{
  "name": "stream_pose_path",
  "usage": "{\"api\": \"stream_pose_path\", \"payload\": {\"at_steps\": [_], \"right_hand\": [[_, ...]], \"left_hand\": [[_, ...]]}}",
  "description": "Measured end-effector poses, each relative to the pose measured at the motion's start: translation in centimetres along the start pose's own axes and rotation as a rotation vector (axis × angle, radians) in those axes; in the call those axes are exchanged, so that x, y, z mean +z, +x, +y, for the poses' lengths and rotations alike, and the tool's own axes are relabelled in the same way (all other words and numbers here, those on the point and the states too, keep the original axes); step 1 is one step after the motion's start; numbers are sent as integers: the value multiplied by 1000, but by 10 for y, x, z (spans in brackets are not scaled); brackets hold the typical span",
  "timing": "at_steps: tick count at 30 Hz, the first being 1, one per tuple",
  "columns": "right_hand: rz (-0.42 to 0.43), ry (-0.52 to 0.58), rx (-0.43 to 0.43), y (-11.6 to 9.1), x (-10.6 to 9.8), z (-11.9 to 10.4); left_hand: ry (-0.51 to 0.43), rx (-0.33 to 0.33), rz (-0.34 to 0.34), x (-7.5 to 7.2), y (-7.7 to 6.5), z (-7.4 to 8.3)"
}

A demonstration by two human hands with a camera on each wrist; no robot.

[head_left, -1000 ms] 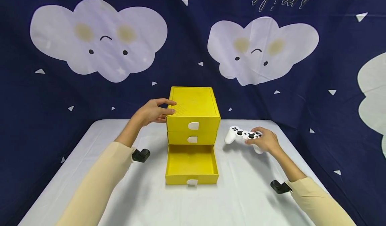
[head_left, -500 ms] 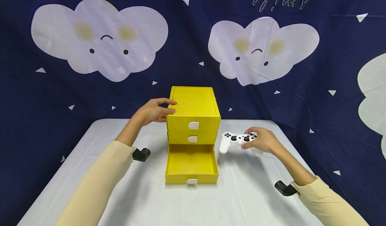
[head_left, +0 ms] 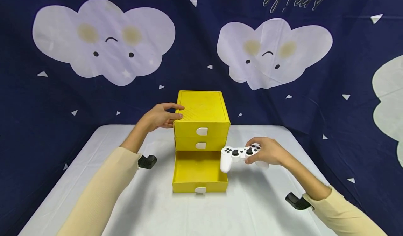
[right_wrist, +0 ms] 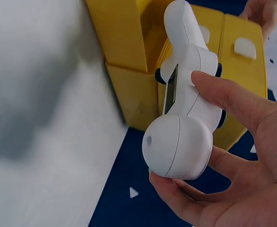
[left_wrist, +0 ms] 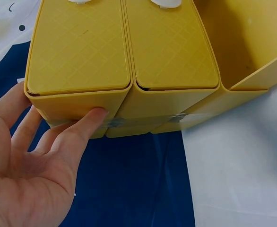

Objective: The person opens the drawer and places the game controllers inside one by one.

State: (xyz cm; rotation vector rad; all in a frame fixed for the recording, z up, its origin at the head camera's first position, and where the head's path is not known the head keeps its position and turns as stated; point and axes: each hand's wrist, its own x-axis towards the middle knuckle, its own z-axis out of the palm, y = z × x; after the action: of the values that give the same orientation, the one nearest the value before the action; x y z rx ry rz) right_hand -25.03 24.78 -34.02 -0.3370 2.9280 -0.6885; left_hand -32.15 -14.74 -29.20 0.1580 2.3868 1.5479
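A small yellow drawer unit with white tabs stands mid-table, its bottom drawer pulled out and its upper two drawers in. My left hand rests on its upper left edge, fingers fairly straight: some lie on the top, others against the side. In the left wrist view, one fingertip presses the side wall. My right hand grips a white game controller by its right end, thumb on one face and fingers beneath. The controller's left grip overlaps the pulled-out drawer's right wall in the head view.
A white cloth covers the table. Behind it hangs a dark blue curtain printed with clouds and small triangles. Black wrist cameras are strapped at both sleeves.
My right hand has carried the controller left and toward me, from beside the drawer unit to the open drawer's right edge. The left hand and the drawers stay put.
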Motion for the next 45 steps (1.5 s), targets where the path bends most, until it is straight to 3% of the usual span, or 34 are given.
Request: {"api": "stream_pose_path", "payload": {"at_steps": [22,45], "right_hand": [[17,95,-108,6,39,-37],[61,154,-150,20,85,-61]], "left_hand": [[-1,-1,2,2,0,-1],[-18,-2,10,2,-3,1]]}}
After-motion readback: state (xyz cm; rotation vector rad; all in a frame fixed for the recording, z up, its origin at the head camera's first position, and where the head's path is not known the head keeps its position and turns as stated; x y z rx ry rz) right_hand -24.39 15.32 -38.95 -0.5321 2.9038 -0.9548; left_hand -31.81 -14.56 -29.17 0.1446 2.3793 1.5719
